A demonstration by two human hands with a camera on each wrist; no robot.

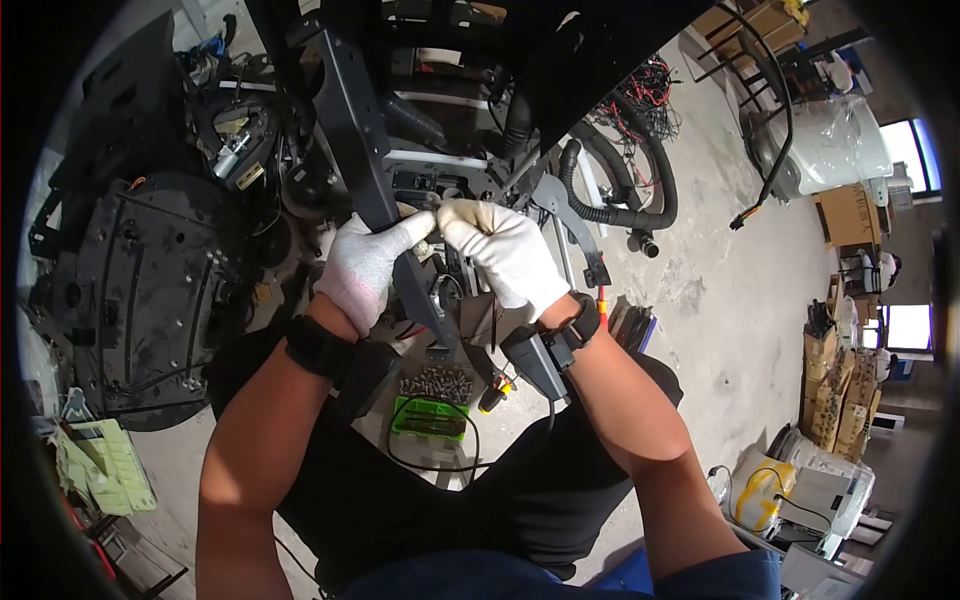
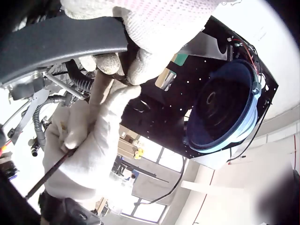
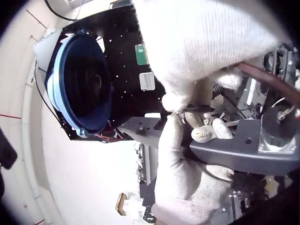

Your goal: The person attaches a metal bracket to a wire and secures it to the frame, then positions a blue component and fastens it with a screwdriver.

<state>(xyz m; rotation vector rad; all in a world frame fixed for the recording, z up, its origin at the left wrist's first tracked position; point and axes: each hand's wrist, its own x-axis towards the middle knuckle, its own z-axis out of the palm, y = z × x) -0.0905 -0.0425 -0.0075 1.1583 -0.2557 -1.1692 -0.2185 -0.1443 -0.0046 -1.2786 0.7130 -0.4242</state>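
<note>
In the head view my gloved left hand [image 1: 365, 265] grips a long black metal bar [image 1: 352, 135], its thumb lying across toward the other hand. My gloved right hand [image 1: 510, 260] meets that thumb with its fingertips at the bar. A thin dark rod [image 2: 49, 176] sticks out of the curled fingers of the right hand [image 2: 89, 140] in the left wrist view. Seen from the right wrist, the rod [image 3: 272, 84] looks reddish brown, and the left fingers [image 3: 213, 132] wrap around the bar [image 3: 248, 147]. Whatever lies between the touching fingertips is hidden.
Below the bar are a heap of bolts [image 1: 437, 382], a green box [image 1: 430, 418] and a yellow-and-black handled tool [image 1: 495, 395]. A black corrugated hose [image 1: 655, 205] and tangled wires [image 1: 650, 90] lie right. A black panel with a blue ring [image 2: 253, 110] rises beyond the hands.
</note>
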